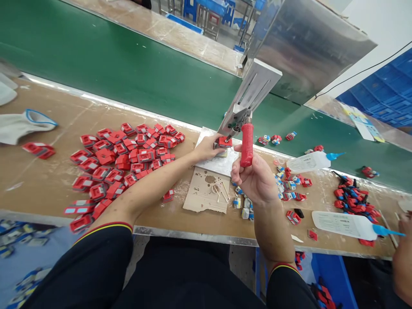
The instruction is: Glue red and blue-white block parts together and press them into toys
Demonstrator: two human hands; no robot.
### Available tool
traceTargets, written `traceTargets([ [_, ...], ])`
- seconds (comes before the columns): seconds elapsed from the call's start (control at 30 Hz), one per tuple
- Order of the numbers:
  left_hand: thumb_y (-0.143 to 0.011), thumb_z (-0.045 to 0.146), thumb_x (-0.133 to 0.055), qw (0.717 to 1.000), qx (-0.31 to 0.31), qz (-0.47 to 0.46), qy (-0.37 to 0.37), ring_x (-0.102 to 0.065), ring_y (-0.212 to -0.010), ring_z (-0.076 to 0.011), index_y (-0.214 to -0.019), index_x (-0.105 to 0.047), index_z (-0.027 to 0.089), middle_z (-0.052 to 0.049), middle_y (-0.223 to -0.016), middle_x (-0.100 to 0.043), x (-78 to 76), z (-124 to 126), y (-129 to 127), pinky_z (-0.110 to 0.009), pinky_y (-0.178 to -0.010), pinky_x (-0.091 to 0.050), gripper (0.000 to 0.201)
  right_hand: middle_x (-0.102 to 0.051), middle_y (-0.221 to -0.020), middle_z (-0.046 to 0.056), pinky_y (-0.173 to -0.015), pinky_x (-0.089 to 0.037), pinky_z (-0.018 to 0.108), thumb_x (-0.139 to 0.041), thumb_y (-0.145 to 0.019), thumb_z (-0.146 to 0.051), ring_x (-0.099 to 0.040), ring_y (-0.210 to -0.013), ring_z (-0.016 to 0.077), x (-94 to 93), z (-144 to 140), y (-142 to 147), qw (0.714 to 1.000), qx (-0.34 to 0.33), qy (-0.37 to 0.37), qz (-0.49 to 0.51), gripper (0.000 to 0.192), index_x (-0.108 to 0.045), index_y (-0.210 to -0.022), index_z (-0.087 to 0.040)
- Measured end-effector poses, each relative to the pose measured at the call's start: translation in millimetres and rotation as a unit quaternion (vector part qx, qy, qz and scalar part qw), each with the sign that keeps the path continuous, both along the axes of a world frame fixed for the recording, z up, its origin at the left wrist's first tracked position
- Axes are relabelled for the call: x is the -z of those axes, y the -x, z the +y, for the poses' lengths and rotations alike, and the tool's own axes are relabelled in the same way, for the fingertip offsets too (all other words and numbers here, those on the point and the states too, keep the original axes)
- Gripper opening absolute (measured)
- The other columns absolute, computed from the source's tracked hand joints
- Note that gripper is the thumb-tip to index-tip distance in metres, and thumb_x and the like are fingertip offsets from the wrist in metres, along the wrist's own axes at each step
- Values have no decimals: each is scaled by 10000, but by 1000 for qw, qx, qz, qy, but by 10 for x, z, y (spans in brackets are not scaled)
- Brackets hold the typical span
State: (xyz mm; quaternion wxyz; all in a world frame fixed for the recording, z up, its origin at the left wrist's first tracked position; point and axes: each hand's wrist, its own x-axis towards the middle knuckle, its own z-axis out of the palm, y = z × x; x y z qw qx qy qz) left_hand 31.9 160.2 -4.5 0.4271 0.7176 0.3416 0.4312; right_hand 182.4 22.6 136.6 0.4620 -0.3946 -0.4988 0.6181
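My left hand [206, 148] reaches to the foot of a metal toggle press [236, 116], its fingers closed on a small red plastic part [224, 141]. The press's plunger tip meets the top of that part, which sits on a small block over a metal base plate [207, 134]. My right hand [259, 178] is turned palm up, with curled fingers and thumb around the press's red lever handle [246, 146]. The handle hangs down, hiding part of the fingers. Below the plate lies a stained piece of cardboard [201, 197] with cotton swabs [224, 191] on it.
Many red parts [122, 161] are heaped on the left. Blue-white-red pieces [286, 189], squeeze bottles with blue nozzles [344, 224] and red-black pieces [350, 197] lie right. A green belt [128, 64] runs behind. Another person's arm [404, 257] shows at the right edge.
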Motion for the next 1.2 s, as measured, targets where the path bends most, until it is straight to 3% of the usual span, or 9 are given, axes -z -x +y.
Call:
traceTargets([
  [0.13,-859,266,-764,999,-9,25,-22,-744,-1040,-251,-1226,-681,164,-85,-1110,-793,1,-12,10,-407,-993,-583,389,-598,-619,-38,-462,-465,256,-685,-809,-802,-593,-505,122,10,45,36,1000,9,8,-6,615,-670,-1054,-238],
  [0.37,-845,253,-765,998,-10,44,-43,-729,-1076,-275,-1193,-705,183,-98,-1141,-778,77,41,7,-456,-1000,-584,360,-666,-592,-20,-420,-391,222,-827,-731,-717,-608,-481,108,177,170,28,997,-21,47,-57,542,-650,-826,-214],
  [0.53,-839,241,-763,998,-4,48,-35,-738,-1025,-273,-1152,-709,184,-93,-1096,-784,119,76,-14,-454,-971,-581,323,-742,-739,24,-424,-389,223,-799,-789,-689,-628,-529,108,404,259,-51,992,-34,13,-125,515,-642,-883,-207],
  [0.8,-845,268,-748,998,-13,52,-42,-728,-1009,-278,-1121,-718,191,-93,-1077,-788,116,79,11,-427,-946,-573,288,-686,-798,5,-554,-499,282,-659,-904,-685,-607,-567,118,836,544,20,961,53,-104,-249,485,-639,-993,-208],
  [0.9,-834,263,-757,998,-15,52,-41,-727,-1042,-272,-1146,-711,194,-90,-1112,-785,111,74,-36,-426,-983,-573,322,-746,-1003,66,-536,-497,269,-668,-860,-741,-664,-665,140,888,593,-49,963,33,-105,-247,570,-631,-1083,-218],
  [0.97,-810,245,-772,998,-22,54,-37,-713,-1121,-294,-1213,-699,190,-109,-1187,-769,88,73,-13,-457,-1052,-555,413,-737,-1200,109,-557,-522,269,-690,-835,-748,-693,-753,152,878,544,-184,962,53,-117,-242,625,-609,-1185,-237],
  [1.03,-777,243,-798,996,-39,66,-38,-663,-1254,-336,-1352,-647,177,-146,-1315,-727,43,74,144,-503,-1148,-499,598,-704,-1297,128,-585,-546,283,-677,-867,-713,-707,-812,164,842,397,-398,955,118,-140,-233,608,-588,-1258,-256],
  [1.1,-760,269,-810,990,-67,107,-59,-583,-1377,-377,-1486,-561,159,-177,-1441,-661,-14,67,472,-544,-1229,-419,775,-704,-1274,127,-596,-552,301,-644,-928,-647,-714,-823,177,796,157,-661,939,203,-166,-225,506,-604,-1256,-263],
  [1.2,-782,334,-770,961,-89,241,-102,-546,-1404,-414,-1453,-615,190,-162,-1454,-654,-68,-2,1152,-598,-1251,-362,703,-739,-1097,83,-592,-542,326,-644,-974,-542,-686,-743,186,772,-294,-994,908,271,-198,-250,336,-664,-1185,-281],
])
